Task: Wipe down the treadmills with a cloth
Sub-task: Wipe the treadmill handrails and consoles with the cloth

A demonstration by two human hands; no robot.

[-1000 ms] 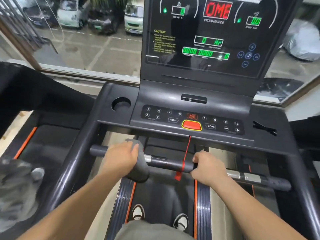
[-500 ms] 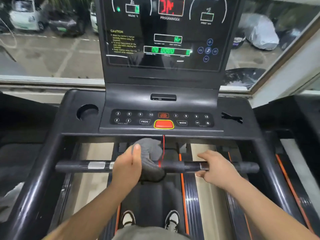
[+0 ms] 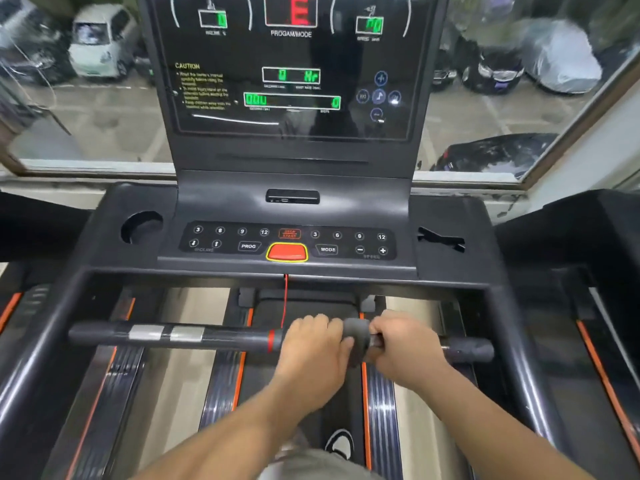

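Left hand (image 3: 313, 344): fingers curled over the handlebar (image 3: 221, 337), gripping the grey cloth (image 3: 356, 336) wrapped round the bar. The cloth shows at this hand's right edge, right of the bar's middle.
Right hand (image 3: 405, 348): fingers curled round the bar just right of the cloth, touching it.
Treadmill (image 3: 114, 258): black frame, with its control deck on the far side of the bar.
Window (image 3: 104, 126): behind the machine, with parked cars (image 3: 100, 39) outside.
Display panel (image 3: 298, 140): upright, with green and red digits lit.
Cup holder (image 3: 142, 226): on the left of the deck.
Red button (image 3: 286, 252): centre of the keypad, yellow rim.
Red cord (image 3: 285, 299): hangs from under the button down to the bar, just left of the left hand.
Shoe (image 3: 341, 443): one, partly visible on the belt (image 3: 349, 403), near.
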